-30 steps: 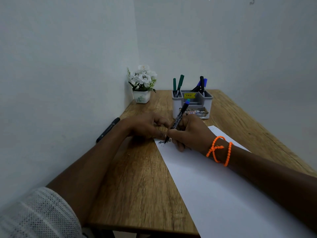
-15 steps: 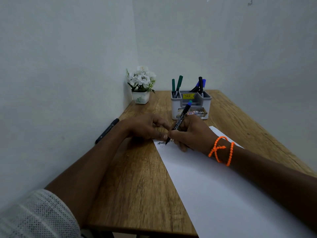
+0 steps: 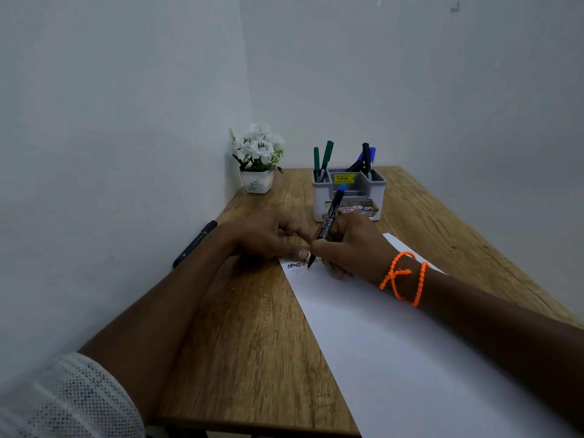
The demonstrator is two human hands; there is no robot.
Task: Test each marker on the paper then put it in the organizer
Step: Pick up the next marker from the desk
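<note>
Right now my right hand [image 3: 350, 245] has its fingers pinched tight around the marker [image 3: 327, 223], low on the barrel. Tip is down on the paper [image 3: 395, 343], touching just beside the dark scribbles [image 3: 297, 266] near the paper's far-left corner. Long axis runs from the tip at about 7 o'clock up to the blue end at 1 o'clock, tilted away from me.

My left hand [image 3: 265, 237] lies flat, fingers loosely curled, fingertips pressing the paper's corner just beside the tip. It grips nothing.

Organizer [image 3: 349, 197] sits at 12 to 1 o'clock from my right fingers, near, almost in line with the marker's axis. Right hand is nearer to it, so I'd judge the drop goes to the right hand. No cap visible; can't tell where it is.

Another black marker [image 3: 195, 244] lies on the table [image 3: 252, 343] at 9 o'clock from my left hand, by the wall, untested I'd guess.
</note>
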